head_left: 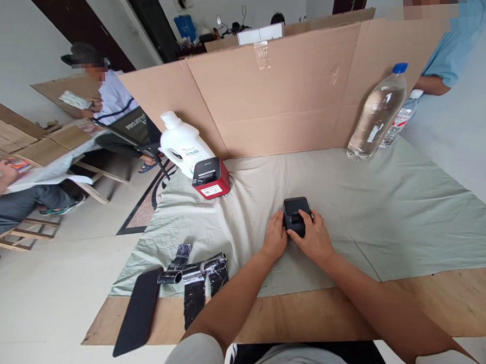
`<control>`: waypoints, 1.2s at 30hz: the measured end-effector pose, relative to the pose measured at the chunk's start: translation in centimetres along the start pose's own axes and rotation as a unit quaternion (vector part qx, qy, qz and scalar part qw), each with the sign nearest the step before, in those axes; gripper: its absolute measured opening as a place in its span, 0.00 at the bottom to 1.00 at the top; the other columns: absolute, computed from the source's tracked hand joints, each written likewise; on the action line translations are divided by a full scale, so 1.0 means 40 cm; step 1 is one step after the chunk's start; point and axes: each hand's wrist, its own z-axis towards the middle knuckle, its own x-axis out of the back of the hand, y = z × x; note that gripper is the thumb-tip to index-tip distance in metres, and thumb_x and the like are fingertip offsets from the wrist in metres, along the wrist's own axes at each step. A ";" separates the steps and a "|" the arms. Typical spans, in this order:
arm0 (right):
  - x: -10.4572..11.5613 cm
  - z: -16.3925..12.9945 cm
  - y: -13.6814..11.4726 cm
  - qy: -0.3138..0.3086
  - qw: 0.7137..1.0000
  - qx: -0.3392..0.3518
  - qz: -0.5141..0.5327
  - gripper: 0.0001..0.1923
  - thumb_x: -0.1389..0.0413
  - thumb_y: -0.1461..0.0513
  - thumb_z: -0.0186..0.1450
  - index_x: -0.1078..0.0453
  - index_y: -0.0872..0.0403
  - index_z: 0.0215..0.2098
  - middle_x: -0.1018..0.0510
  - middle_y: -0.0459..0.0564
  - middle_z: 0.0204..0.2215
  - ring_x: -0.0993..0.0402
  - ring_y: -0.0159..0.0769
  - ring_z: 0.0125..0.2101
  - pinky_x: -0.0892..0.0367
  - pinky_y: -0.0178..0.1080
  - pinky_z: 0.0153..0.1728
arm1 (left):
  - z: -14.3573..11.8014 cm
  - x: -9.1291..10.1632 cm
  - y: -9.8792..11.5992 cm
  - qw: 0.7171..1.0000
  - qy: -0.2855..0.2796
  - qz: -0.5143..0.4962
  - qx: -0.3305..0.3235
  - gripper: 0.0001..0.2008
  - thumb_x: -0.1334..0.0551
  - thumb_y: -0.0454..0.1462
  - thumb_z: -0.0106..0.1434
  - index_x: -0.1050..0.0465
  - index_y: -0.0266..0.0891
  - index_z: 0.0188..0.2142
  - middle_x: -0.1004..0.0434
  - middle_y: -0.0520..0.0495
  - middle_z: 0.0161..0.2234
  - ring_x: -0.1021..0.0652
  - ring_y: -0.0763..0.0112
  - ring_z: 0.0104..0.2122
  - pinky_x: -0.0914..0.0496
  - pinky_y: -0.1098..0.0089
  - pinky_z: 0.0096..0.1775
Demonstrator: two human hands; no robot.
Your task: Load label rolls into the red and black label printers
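Note:
A small black printer-like box (296,206) sits on the grey-green cloth in front of me. My left hand (275,237) rests on the cloth and presses against its left side, fingers held together. From the right, my right hand (313,237) grips the box, its thumb on the near edge and its index finger on top by the slot. Those fingers hide part of the box's lower right. Farther left stands a red and black printer-like box (211,178) with a white label on its front.
Beside the red box stands a white jug (184,144). Black film rolls (194,277) and a flat black slab (139,309) lie at front left. A cardboard partition (279,98) rises behind; a large bottle (380,112) and a smaller bottle (398,122) stand right. Other people sit left.

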 end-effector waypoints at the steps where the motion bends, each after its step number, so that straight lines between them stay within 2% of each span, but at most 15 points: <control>1: -0.001 -0.004 0.006 0.006 1.000 0.009 0.006 0.30 0.45 0.47 0.63 0.35 0.53 0.59 0.35 0.65 0.56 0.34 0.58 0.54 0.34 0.61 0.51 | 0.001 -0.002 0.000 1.000 0.003 0.006 0.006 0.28 0.49 0.30 0.61 0.38 0.37 0.62 0.35 0.37 0.61 0.36 0.56 0.62 0.44 0.48 0.64; 5: -0.010 0.000 0.039 0.024 0.998 0.032 0.055 0.25 0.51 0.48 0.68 0.30 0.54 0.55 0.34 0.65 0.57 0.35 0.55 0.57 0.34 0.59 0.54 | 0.002 0.000 0.006 1.000 0.000 0.023 0.008 0.29 0.50 0.29 0.61 0.40 0.34 0.62 0.35 0.35 0.61 0.35 0.57 0.62 0.44 0.49 0.65; 8: -0.011 0.013 0.059 0.027 0.994 0.042 0.100 0.22 0.54 0.50 0.70 0.27 0.54 0.50 0.29 0.62 0.54 0.35 0.52 0.58 0.33 0.56 0.55 | 0.004 0.006 0.014 1.000 -0.002 0.021 0.009 0.29 0.49 0.28 0.60 0.39 0.35 0.62 0.35 0.37 0.61 0.34 0.59 0.61 0.43 0.50 0.64; 11: -0.005 0.014 0.063 0.031 0.991 0.049 0.120 0.19 0.52 0.52 0.69 0.26 0.52 0.48 0.26 0.60 0.51 0.33 0.50 0.57 0.33 0.55 0.55 | 0.005 0.016 0.027 1.000 0.009 0.013 0.018 0.26 0.49 0.28 0.61 0.36 0.36 0.59 0.31 0.38 0.58 0.31 0.60 0.58 0.39 0.52 0.63; 16: 0.008 0.004 0.050 0.038 0.992 0.029 0.114 0.16 0.49 0.53 0.68 0.28 0.51 0.46 0.29 0.60 0.50 0.32 0.49 0.54 0.31 0.55 0.53 | 0.006 0.034 0.061 0.998 0.027 -0.020 0.049 0.20 0.49 0.30 0.64 0.30 0.36 0.54 0.26 0.38 0.53 0.27 0.61 0.54 0.33 0.58 0.57; 19: 0.008 0.011 0.049 0.039 0.991 0.027 0.121 0.14 0.50 0.53 0.68 0.29 0.52 0.43 0.30 0.59 0.47 0.32 0.49 0.52 0.31 0.55 0.52 | 0.022 0.047 0.078 0.990 0.022 -0.050 0.131 0.17 0.46 0.31 0.64 0.28 0.37 0.51 0.22 0.41 0.46 0.23 0.63 0.46 0.29 0.62 0.51; 22: -0.001 0.022 0.058 0.039 0.989 0.024 0.140 0.14 0.50 0.52 0.68 0.30 0.52 0.40 0.31 0.58 0.45 0.31 0.47 0.51 0.32 0.54 0.52 | 0.060 0.066 0.086 0.960 -0.022 -0.102 0.259 0.15 0.43 0.33 0.64 0.28 0.37 0.51 0.20 0.44 0.37 0.22 0.71 0.31 0.27 0.69 0.37; 24: -0.010 0.025 0.064 0.043 0.987 0.018 0.152 0.14 0.50 0.51 0.68 0.31 0.52 0.40 0.32 0.59 0.45 0.32 0.48 0.51 0.32 0.55 0.52 | 0.093 0.080 0.087 0.936 -0.057 -0.155 0.311 0.19 0.43 0.32 0.64 0.32 0.38 0.55 0.21 0.43 0.44 0.26 0.78 0.23 0.30 0.74 0.29; 26: -0.019 0.024 0.070 0.050 0.985 0.016 0.163 0.15 0.50 0.51 0.67 0.32 0.53 0.42 0.31 0.60 0.47 0.33 0.49 0.53 0.34 0.56 0.54 | 0.124 0.093 0.083 0.916 -0.093 -0.217 0.324 0.26 0.41 0.32 0.63 0.37 0.42 0.61 0.27 0.41 0.55 0.29 0.83 0.20 0.34 0.77 0.24; 30: -0.038 0.021 0.080 0.035 0.984 0.006 0.173 0.25 0.52 0.50 0.68 0.40 0.54 0.58 0.31 0.62 0.54 0.34 0.50 0.57 0.35 0.57 0.55 | 0.161 0.107 0.067 0.866 -0.184 -0.335 0.322 0.35 0.37 0.31 0.59 0.42 0.51 0.65 0.34 0.45 0.62 0.31 0.87 0.19 0.37 0.79 0.21; 32: -0.047 0.019 0.085 0.018 0.987 -0.001 0.162 0.30 0.54 0.49 0.68 0.46 0.55 0.64 0.33 0.64 0.58 0.35 0.50 0.58 0.36 0.58 0.56 | 0.167 0.110 0.057 0.850 -0.197 -0.372 0.317 0.36 0.37 0.29 0.57 0.39 0.52 0.64 0.37 0.46 0.64 0.32 0.89 0.19 0.38 0.80 0.21; 36: -0.066 0.012 0.090 0.004 0.991 -0.005 0.136 0.35 0.57 0.47 0.70 0.51 0.58 0.68 0.35 0.65 0.62 0.36 0.51 0.60 0.37 0.58 0.58 | 0.172 0.111 0.050 0.846 -0.190 -0.379 0.323 0.35 0.38 0.27 0.54 0.35 0.50 0.61 0.42 0.47 0.66 0.34 0.91 0.18 0.40 0.81 0.19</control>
